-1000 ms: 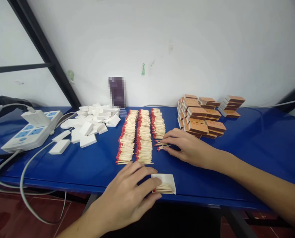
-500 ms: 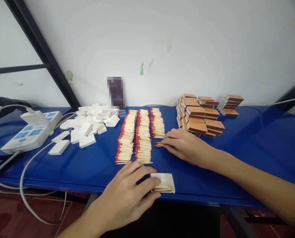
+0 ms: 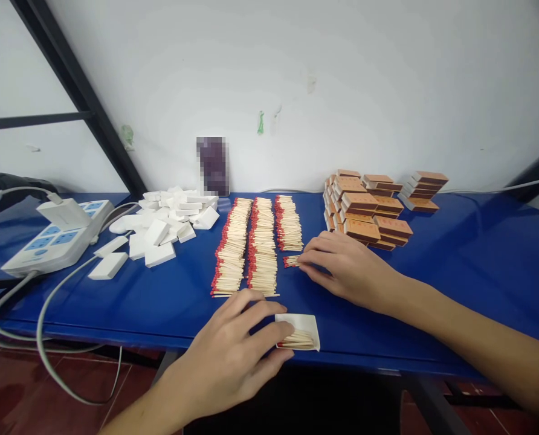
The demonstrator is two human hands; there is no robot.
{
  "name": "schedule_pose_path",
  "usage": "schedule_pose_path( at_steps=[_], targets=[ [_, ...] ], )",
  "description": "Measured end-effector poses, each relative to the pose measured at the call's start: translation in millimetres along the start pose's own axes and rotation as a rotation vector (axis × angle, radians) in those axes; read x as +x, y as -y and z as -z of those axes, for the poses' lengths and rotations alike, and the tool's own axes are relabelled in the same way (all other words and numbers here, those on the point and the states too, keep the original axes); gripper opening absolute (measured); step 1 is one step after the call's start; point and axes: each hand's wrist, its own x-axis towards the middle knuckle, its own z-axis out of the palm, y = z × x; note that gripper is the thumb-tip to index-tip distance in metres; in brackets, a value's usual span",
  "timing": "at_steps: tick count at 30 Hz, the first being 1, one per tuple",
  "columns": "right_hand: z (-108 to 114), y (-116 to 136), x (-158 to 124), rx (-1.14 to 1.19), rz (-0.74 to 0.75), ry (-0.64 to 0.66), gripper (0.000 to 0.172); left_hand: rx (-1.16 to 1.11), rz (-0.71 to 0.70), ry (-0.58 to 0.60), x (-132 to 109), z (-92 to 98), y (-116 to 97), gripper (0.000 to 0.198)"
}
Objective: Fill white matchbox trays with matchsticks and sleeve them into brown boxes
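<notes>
My left hand (image 3: 242, 344) grips a white matchbox tray (image 3: 309, 323) at the table's front edge, thumb and fingers on its sides and one finger reaching inside. Some matches (image 3: 299, 339) lie in that tray. Beyond it, my right hand (image 3: 342, 263) pinches a few red-tipped matches (image 3: 290, 261) at the tabletop, their heads pointing left out of the fingertips. Just behind these is a short row of matches (image 3: 289, 223). Two longer rows stretch front to back, a middle row (image 3: 263, 248) and a left row (image 3: 232, 248), red heads to the left.
Stacked orange-brown matchbox sleeves (image 3: 360, 208) stand at the back right, with a smaller stack (image 3: 421, 190) beyond. White trays (image 3: 174, 223) are heaped at the left. A power strip (image 3: 56, 241) with cables lies farther left. A pixelated dark rectangle (image 3: 214, 166) leans on the wall.
My right hand has shifted very slightly right, and a bit more of the matches shows at its fingertips. My left hand keeps its hold on the tray. The view has tilted slightly.
</notes>
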Motion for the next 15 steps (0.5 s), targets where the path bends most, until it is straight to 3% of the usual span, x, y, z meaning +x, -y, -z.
schedule_pose_path(
  at_steps=[15],
  targets=[
    [-1.8, -3.6, -3.1, 0.108, -0.082, 0.114, 0.018, -0.017, -0.002, -0.003, -0.2, 0.7, -0.3, 0.015]
  ],
)
